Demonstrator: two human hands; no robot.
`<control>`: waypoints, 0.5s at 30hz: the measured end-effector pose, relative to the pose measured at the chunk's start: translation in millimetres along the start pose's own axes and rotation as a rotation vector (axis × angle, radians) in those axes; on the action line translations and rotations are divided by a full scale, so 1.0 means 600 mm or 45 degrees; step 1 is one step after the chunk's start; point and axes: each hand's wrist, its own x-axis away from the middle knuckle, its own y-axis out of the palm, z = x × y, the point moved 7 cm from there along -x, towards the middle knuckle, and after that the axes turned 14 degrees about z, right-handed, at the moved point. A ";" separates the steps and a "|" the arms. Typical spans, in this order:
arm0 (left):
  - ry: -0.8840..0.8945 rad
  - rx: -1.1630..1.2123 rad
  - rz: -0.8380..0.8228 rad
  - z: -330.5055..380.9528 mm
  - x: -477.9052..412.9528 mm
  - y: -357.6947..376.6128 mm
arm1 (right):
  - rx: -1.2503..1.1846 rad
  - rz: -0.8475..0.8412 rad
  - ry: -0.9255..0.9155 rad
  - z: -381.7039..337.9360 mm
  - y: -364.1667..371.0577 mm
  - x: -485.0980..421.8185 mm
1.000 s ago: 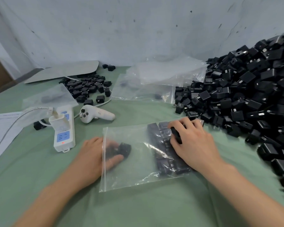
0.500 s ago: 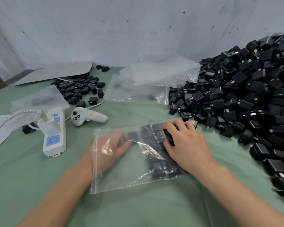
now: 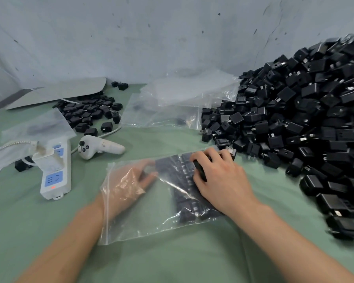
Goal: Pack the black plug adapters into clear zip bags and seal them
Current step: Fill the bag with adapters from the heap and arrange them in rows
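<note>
green cloth: left hand inside zip bag, fingers straight; right hand fingers curled on black adapter.

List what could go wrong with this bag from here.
1. The left hand is inside the open zip bag. Withdrawing it may drag the packed adapters out of line or out of the bag.
2. The loose pile comes close to the bag beside the right hand, which grips a black adapter. Strays could slide in uncounted.

Soft even light, glare on the zip bag, motion blur, wide-angle edge bending.
</note>
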 end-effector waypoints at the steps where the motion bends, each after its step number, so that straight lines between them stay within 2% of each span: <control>1: -0.014 0.043 -0.025 -0.005 0.003 -0.003 | -0.010 -0.003 0.011 0.001 -0.002 -0.001; 4: -0.174 0.050 -0.112 -0.043 0.030 -0.020 | -0.072 -0.002 0.080 0.004 -0.013 -0.006; 7: -0.412 -0.079 -0.163 -0.101 0.071 -0.068 | -0.311 0.032 0.283 0.019 -0.032 -0.017; 10: -0.592 -0.061 0.171 -0.118 0.073 -0.157 | -0.509 0.030 0.376 0.019 -0.044 -0.028; 12: -0.557 0.059 0.302 -0.069 0.055 -0.186 | -0.544 -0.031 0.362 0.005 -0.043 -0.030; 15: -0.376 0.405 0.182 0.056 0.033 -0.154 | -0.544 -0.148 0.253 -0.028 -0.039 -0.023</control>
